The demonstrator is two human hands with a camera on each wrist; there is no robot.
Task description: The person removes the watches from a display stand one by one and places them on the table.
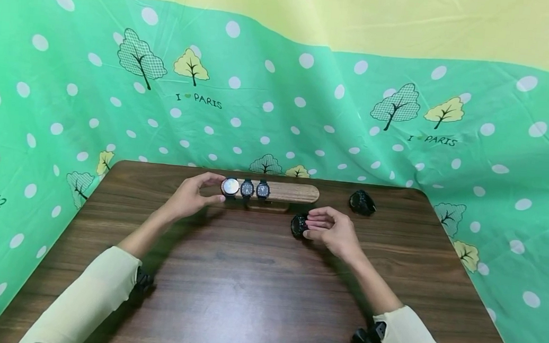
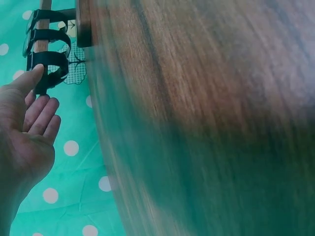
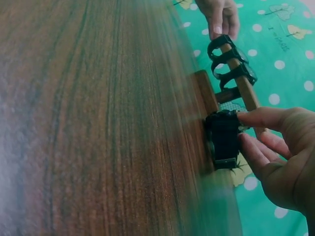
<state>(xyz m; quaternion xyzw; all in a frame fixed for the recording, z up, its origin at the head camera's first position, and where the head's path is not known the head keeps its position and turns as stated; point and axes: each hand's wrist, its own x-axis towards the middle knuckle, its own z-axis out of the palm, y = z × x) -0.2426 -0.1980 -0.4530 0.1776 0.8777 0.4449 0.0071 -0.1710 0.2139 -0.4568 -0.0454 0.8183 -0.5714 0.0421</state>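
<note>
Pinching a black watch [image 1: 298, 226] between thumb and fingers, a person's right hand [image 1: 339, 237] holds it just in front of the right part of a wooden stand [image 1: 294, 193] on a brown bench [image 1: 247, 286]. The left hand [image 1: 189, 196] grips the stand's left end with its fingers, beside three mounted watches [image 1: 246, 189]. A second dark watch [image 1: 362, 202] lies farther right, before a green dotted cloth [image 1: 285, 82].

There are five watches [image 1: 362, 203] and one stand [image 1: 294, 192].

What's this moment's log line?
right fingers: pinch chunky black watch | left fingers: hold long brown wooden bar | on bar: three dark-strapped watches
</note>
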